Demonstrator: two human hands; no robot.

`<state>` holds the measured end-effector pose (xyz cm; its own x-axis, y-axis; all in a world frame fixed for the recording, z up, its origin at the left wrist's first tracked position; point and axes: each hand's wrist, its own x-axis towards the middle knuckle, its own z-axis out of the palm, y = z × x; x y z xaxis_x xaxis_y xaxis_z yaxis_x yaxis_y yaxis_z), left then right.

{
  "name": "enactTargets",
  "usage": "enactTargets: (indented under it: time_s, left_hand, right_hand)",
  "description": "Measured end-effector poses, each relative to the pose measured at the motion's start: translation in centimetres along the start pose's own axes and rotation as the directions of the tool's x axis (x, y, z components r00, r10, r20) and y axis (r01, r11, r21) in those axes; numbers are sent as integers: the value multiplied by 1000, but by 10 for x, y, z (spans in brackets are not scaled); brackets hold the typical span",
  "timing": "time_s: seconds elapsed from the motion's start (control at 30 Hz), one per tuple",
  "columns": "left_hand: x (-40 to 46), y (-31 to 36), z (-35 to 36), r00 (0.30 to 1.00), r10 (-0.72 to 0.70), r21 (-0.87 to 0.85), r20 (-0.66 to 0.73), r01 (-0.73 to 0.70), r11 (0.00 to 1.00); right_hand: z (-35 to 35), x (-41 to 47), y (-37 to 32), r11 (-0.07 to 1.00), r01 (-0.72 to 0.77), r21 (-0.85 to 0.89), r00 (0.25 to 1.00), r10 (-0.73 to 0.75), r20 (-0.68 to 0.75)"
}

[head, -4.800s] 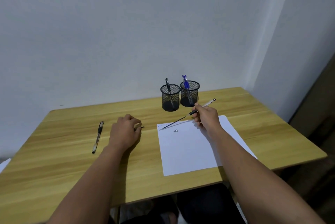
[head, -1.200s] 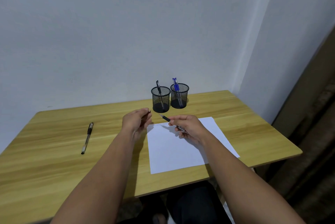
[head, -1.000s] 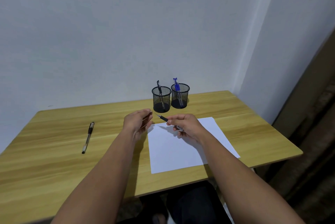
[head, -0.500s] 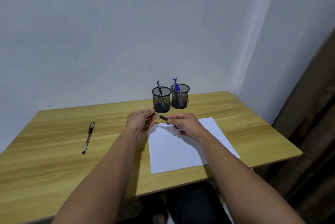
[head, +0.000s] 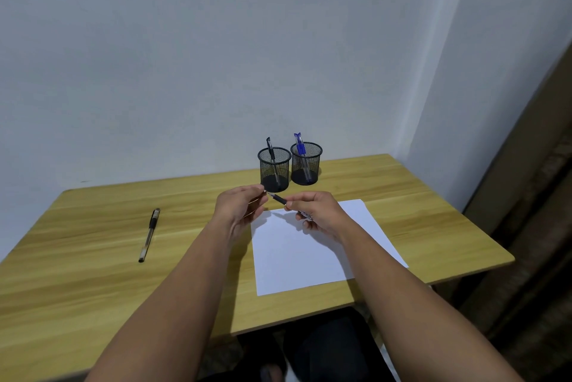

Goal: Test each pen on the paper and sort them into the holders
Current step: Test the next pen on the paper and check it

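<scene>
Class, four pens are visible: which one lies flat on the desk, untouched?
The black pen left of both hands: it lies alone on the wooden desk. Two others stand in mesh holders; the fourth is held.

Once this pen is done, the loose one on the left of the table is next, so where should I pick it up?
Pinch the loose pen at its dark grip section near the far end, from above, with the left hand, which is nearer. It lies flat on the table with nothing touching it.

Single head-worn wide-angle view, facing forward and down; table (head: 93,257) near, wall (head: 185,56) beyond, both forearms entering from bottom edge.
</scene>
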<state>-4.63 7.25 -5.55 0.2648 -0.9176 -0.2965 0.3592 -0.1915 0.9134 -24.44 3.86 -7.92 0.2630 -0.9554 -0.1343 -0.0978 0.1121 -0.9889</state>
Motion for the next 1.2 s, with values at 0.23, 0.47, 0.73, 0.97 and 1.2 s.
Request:
enactTargets:
  time_s: [0.23, 0.47, 0.73, 0.97, 1.2]
  left_hand:
    - [3, -6, 1, 997, 73, 105, -2, -72, 992]
    - [3, -8, -3, 989, 137, 211, 58, -146, 966]
    - [0, -4, -7, 987, 137, 245, 88, -155, 957]
    - [4, -4, -5, 981, 175, 428, 82, -193, 883]
    - [2, -2, -11, 991, 106, 397, 82, -130, 908]
  right_hand:
    - [5, 3, 4, 999, 34, -25, 999, -35, -24]
    - [6, 5, 6, 992, 41, -121, 999, -43, -16]
    - [2, 1, 8, 999, -18, -49, 999, 19, 31]
    - [3, -4, 1, 997, -2, -80, 1000, 4, 26]
    - [5, -4, 4, 998, 3, -68, 1000, -1, 21]
